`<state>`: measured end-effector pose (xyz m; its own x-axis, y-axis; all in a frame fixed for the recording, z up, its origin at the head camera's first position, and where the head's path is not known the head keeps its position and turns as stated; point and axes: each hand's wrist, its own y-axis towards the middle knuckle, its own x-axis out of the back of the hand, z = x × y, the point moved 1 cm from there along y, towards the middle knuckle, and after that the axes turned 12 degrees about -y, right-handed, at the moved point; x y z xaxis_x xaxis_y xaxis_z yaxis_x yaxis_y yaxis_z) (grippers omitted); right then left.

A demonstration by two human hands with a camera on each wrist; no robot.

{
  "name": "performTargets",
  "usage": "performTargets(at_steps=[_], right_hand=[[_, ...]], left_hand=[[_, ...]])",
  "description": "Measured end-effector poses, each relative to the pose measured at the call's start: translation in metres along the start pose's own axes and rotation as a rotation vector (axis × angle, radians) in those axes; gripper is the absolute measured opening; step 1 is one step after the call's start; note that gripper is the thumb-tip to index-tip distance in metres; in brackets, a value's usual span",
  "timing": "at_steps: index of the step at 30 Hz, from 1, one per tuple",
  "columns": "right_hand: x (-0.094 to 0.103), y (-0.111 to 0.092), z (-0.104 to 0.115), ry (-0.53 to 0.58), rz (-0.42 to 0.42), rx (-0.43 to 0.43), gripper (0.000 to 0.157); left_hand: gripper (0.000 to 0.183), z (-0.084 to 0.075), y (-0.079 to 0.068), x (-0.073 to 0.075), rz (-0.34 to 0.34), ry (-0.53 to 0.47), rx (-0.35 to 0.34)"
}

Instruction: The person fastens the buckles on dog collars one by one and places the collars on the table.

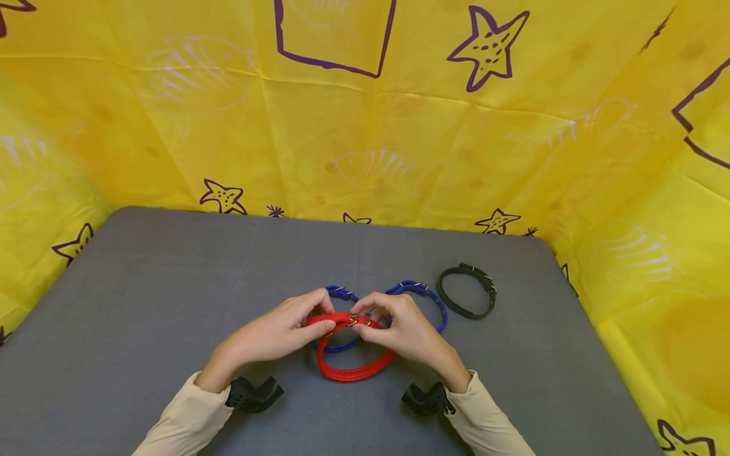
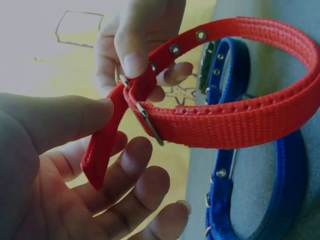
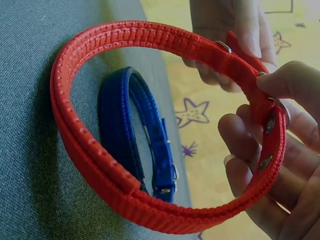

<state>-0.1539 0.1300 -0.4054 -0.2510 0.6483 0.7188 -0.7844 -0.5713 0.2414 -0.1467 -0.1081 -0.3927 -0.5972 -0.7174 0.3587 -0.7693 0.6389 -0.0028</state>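
Both hands hold a red collar (image 1: 355, 375) with a woven band and metal eyelets, lifted off the table in a closed loop. With thumb and fingers, my left hand (image 1: 279, 329) pinches the strap's loose tip (image 2: 97, 167), which sticks out past the buckle (image 2: 124, 81). My right hand (image 1: 412, 332) pinches the collar at the buckle, thumb against it in the right wrist view. In the left wrist view, a metal ring (image 2: 150, 125) sits on the band beside the buckle. How far the strap is threaded is partly hidden by the fingers.
Behind the red collar lie two blue collars, one on the left (image 1: 342, 348) partly covered by it and one on the right (image 1: 443, 313). A dark green collar (image 1: 441, 288) lies farther right. The grey table (image 1: 228, 266) meets a yellow patterned cloth (image 1: 319, 126).
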Motion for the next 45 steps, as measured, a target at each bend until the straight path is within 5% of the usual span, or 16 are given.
performTargets(at_steps=[19,29,45], right_hand=[[0.006,-0.002,-0.004,-0.025,0.027,-0.007,0.014],[0.006,-0.001,0.000,-0.039,-0.016,-0.006,0.010],[0.007,0.000,-0.002,-0.037,-0.100,0.238,0.015]], left_hand=[[0.023,0.010,0.003,-0.002,0.035,-0.008,0.085],[0.020,0.011,0.006,-0.005,0.054,-0.013,0.063],[0.021,0.006,0.006,-0.011,0.055,-0.047,0.028]])
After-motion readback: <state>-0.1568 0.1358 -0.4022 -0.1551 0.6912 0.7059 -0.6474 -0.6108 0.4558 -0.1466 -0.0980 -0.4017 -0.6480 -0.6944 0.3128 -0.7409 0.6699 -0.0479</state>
